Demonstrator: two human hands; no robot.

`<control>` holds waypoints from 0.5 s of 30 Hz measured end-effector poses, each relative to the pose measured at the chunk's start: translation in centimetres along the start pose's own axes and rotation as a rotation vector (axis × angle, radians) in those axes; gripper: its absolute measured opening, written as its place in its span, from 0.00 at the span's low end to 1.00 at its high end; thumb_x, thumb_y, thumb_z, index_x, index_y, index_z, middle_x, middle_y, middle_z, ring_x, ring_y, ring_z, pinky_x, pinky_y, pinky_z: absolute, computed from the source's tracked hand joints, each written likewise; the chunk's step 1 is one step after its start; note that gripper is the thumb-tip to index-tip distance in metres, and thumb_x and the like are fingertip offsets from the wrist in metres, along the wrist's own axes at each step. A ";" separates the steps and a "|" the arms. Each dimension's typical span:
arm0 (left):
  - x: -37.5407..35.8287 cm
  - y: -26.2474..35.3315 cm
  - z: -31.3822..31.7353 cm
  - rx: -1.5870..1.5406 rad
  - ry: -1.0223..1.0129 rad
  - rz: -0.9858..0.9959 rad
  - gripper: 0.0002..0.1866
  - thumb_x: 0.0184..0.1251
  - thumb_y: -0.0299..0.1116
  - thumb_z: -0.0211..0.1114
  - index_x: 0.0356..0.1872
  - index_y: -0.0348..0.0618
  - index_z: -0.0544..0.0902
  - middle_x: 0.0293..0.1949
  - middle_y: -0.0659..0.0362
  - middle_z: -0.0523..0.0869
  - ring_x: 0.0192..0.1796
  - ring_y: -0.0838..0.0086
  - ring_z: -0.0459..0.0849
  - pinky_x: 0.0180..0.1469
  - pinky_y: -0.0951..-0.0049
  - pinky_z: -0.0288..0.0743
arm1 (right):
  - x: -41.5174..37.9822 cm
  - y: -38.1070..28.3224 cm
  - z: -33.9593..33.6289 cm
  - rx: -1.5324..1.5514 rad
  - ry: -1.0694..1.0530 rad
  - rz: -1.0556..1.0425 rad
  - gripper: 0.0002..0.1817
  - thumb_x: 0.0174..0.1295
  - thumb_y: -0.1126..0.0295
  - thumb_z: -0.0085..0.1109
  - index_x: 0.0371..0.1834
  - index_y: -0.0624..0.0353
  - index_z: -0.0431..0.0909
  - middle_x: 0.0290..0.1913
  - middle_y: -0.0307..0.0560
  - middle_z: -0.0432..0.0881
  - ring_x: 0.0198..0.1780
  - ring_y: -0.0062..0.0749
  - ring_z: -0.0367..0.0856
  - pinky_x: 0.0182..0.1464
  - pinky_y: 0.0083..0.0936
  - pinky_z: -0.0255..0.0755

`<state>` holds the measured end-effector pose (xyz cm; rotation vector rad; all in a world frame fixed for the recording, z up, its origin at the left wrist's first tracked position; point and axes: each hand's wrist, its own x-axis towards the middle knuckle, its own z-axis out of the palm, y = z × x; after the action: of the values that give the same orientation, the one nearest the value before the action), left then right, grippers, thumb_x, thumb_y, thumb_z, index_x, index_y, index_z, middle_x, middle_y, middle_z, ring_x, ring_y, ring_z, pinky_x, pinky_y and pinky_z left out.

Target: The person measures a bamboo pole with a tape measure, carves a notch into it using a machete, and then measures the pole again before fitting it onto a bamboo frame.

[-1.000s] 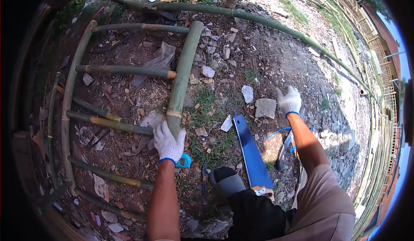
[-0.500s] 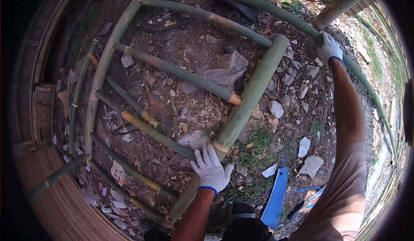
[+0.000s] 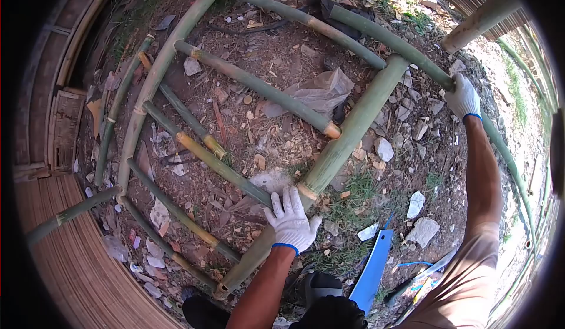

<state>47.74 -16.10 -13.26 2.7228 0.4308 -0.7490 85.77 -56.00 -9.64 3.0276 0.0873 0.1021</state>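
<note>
My left hand (image 3: pixel 291 226), in a white knit glove with a blue cuff, lies with fingers spread on the thick green bamboo post (image 3: pixel 359 126). This post is one side of a ladder-like bamboo frame lying over the ground. Several thinner bamboo rungs (image 3: pixel 265 89) run from it to a curved bamboo pole (image 3: pixel 154 73) on the far side. My right hand (image 3: pixel 464 97), gloved the same way, is closed around a long green bamboo pole (image 3: pixel 391 37). That pole passes right at the post's upper end and curves down the right side.
A blue-bladed saw (image 3: pixel 372 270) lies on the ground near my feet. Clear plastic (image 3: pixel 323 93), stones (image 3: pixel 424 229) and wood chips litter the dirt. An upright bamboo post (image 3: pixel 479 20) stands at upper right. Slatted boards (image 3: pixel 88 258) are at lower left.
My right hand has brought the long bamboo pole closer to the upper end of the thick post. My left hand stays on the post while the view shifts slightly.
</note>
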 end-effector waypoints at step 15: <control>0.1 0.2 -0.3 -0.022 -0.033 -0.030 0.62 0.60 0.60 0.70 0.85 0.40 0.44 0.84 0.45 0.51 0.84 0.36 0.44 0.77 0.22 0.40 | 3.1 -2.1 0.2 -0.040 -0.241 0.119 0.32 0.55 0.53 0.73 0.63 0.50 0.77 0.60 0.58 0.85 0.62 0.57 0.84 0.62 0.52 0.78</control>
<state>48.04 -16.13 -13.06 2.6850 0.4699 -0.7913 88.75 -53.72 -9.86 2.9764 -0.1131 -0.2471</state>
